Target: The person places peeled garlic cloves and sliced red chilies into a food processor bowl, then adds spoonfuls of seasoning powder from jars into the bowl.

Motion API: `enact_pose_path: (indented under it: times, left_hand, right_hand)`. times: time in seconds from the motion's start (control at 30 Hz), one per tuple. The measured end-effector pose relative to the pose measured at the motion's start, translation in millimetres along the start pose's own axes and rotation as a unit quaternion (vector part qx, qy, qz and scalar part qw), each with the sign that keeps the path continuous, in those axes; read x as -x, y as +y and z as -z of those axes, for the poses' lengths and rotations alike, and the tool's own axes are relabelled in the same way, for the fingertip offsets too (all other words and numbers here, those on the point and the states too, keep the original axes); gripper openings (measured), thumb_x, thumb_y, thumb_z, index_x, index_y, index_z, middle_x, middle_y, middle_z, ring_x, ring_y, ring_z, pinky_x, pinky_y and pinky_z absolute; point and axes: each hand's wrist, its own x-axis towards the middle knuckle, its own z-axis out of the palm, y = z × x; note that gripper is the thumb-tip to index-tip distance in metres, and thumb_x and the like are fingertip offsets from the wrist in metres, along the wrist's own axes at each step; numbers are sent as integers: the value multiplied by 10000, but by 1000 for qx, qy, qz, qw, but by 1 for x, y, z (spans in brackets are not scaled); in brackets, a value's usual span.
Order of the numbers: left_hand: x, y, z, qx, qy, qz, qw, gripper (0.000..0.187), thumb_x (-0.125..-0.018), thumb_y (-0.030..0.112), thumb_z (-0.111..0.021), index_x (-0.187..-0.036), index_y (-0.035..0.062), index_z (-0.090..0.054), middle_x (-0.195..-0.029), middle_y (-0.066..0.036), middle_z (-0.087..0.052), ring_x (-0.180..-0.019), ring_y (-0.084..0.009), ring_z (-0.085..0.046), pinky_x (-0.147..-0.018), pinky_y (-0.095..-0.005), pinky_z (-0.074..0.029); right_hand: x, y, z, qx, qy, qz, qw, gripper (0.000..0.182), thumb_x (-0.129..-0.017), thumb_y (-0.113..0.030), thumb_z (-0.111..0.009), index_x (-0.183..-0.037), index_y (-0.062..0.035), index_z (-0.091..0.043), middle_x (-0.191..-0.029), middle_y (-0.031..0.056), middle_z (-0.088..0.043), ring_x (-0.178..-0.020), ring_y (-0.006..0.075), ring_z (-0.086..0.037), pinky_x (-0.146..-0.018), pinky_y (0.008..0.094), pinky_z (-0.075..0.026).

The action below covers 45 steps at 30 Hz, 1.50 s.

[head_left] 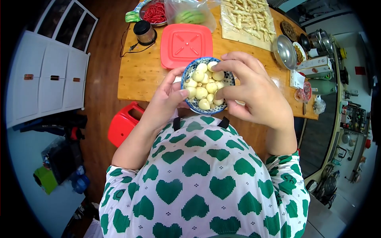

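Observation:
A blue-and-white patterned bowl [185,80] full of peeled garlic cloves [201,93] is held just past the table's near edge, in front of my body. My left hand [168,95] grips the bowl's left side, its thumb over the rim and the other fingers partly hidden behind it. My right hand [254,87] reaches over the right rim with fingers curved and apart. Its fingertips rest at the garlic on that side; no clove is seen lifted out.
On the wooden table [137,79] are a red plastic lid [186,45], a small chopper [144,32], a bowl of red chillies [154,14], a board of pale chicken feet [250,20] and a steel bowl [284,51]. A red stool [123,123] stands at left.

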Motion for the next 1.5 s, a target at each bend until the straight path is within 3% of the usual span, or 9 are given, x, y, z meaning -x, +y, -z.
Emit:
enact_pose_path:
  times: [0.27,0.37,0.73,0.83,1.03,1.13,1.23,1.33,1.5]
  left_hand:
    - [-2,-5,4,-1,28,20,999,689,-920,211,-612,-1536,38,-359,-1401,-128,-571,-1235,-209,-633,-1049,-351,-543]
    - [-4,-9,14,19,27,16,999,567,-1021,95,-552,-1541,73,-327,-1356,-173,-606,-1194,-236,-663,-956,-373,-600]
    - [-6,-13,21,27,30,12,999,569,-1019,119,-560,-1538,74,-332,-1339,-154,-618,-1185,-218,-664,-951,-365,-593]
    - [-7,-13,21,16,39,11,999,569,-1012,124,-565,-1531,73,-338,-1333,-156,-620,-1185,-217,-664,-949,-359,-591]
    - [-12,-17,20,15,38,5,999,575,-1003,119,-576,-1525,68,-341,-1314,-156,-624,-1179,-222,-663,-948,-350,-588]
    - [-15,-21,24,-3,34,11,999,615,-991,140,-568,-1552,64,-327,-1377,-145,-586,-1208,-224,-657,-963,-354,-600]
    - [-16,-20,24,-19,36,19,999,632,-987,154,-560,-1565,63,-321,-1409,-138,-567,-1219,-223,-654,-958,-354,-610]
    - [-18,-20,24,-10,39,18,999,593,-998,127,-573,-1539,68,-337,-1360,-150,-596,-1200,-215,-652,-940,-334,-589]
    - [-22,-24,29,-3,31,8,999,580,-999,128,-581,-1527,72,-348,-1346,-155,-607,-1193,-210,-647,-940,-332,-570]
  right_hand:
    - [-6,1,-13,12,-26,-19,999,133,-739,-130,-783,-855,-81,-741,-1260,98,-621,-1330,324,-522,-1071,463,-461]
    - [-8,1,-14,-1,-50,-16,999,127,-749,-109,-766,-870,-74,-749,-1280,102,-621,-1350,320,-513,-1091,455,-457]
    - [-15,-7,-22,52,-42,-29,997,136,-767,-112,-725,-846,-3,-748,-1307,117,-620,-1394,332,-488,-1132,452,-434]
    - [-17,-5,-24,70,-46,-30,996,132,-751,-111,-799,-806,-34,-706,-1312,94,-615,-1393,329,-494,-1102,467,-457]
    - [-22,-3,-37,87,-18,-55,995,130,-696,-83,-786,-772,-7,-713,-1306,98,-618,-1384,327,-501,-1110,453,-459]
    - [-28,-6,-32,116,-69,-33,990,183,-771,-87,-661,-868,55,-724,-1312,144,-613,-1333,325,-522,-1132,411,-434]
    - [-28,-3,-31,111,-90,-28,989,187,-773,-72,-662,-891,56,-731,-1337,143,-609,-1350,327,-509,-1142,409,-427]
    - [-26,4,-41,103,-39,-40,993,106,-676,-74,-784,-734,-12,-722,-1370,110,-614,-1401,320,-484,-1140,444,-437]
    - [-27,11,-33,77,-52,-30,995,107,-681,-100,-806,-764,-56,-755,-1430,94,-598,-1448,332,-440,-1172,494,-388]
